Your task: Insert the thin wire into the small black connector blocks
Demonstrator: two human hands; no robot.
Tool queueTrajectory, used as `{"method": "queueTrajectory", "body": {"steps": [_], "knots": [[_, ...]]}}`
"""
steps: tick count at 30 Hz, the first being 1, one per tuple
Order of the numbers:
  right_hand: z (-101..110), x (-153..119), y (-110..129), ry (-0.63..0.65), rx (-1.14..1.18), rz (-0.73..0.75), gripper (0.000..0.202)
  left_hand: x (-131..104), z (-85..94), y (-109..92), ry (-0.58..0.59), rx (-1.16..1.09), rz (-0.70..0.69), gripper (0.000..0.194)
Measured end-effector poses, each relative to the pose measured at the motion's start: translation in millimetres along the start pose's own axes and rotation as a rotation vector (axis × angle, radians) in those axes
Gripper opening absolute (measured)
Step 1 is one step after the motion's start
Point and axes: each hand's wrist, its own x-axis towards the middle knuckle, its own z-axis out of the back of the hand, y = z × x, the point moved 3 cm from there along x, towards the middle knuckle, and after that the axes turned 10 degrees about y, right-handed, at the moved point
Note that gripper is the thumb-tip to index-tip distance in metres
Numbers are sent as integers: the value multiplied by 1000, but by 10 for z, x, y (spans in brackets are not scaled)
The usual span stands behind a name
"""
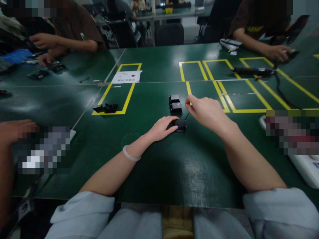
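A small black box-like part (pixel 180 125) lies on the green table, and my left hand (pixel 164 127) grips its left side between thumb and fingers. My right hand (pixel 203 109) is just above and to the right, its fingertips pinched on a thin dark tool (pixel 187 116) that slants down to the part's right edge. Right behind this part, two more black parts stand one behind the other, a nearer one (pixel 176 108) and a farther one (pixel 174 98).
A black component (pixel 106 108) and a white paper (pixel 126 77) lie at left by yellow tape outlines. A dark cylindrical tool (pixel 253 71) with a cable is at right. White devices flank my arms. Other people's hands (pixel 47 41) work across the table; another hand is at far left.
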Motion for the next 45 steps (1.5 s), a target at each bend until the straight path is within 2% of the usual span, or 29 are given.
{"method": "queueTrajectory", "body": {"steps": [7,13,21,26,33,39,45], "knots": [[22,-20,15,-15,46,14,33,0,2,-7,-4,6,0,44],[13,-4,6,30,23,-4,38,3,8,-2,3,10,7,45],[42,-28,30,28,56,19,33,-7,10,-3,-1,4,2,44],[38,-7,27,32,31,7,41,-3,8,-2,5,-1,14,45],[40,-24,36,0,54,12,35,-1,12,-7,7,-2,11,44],[21,-9,26,16,19,13,40,-3,21,-18,7,-2,11,44],[29,-16,31,16,47,7,36,-5,22,-18,15,-9,23,45]]}}
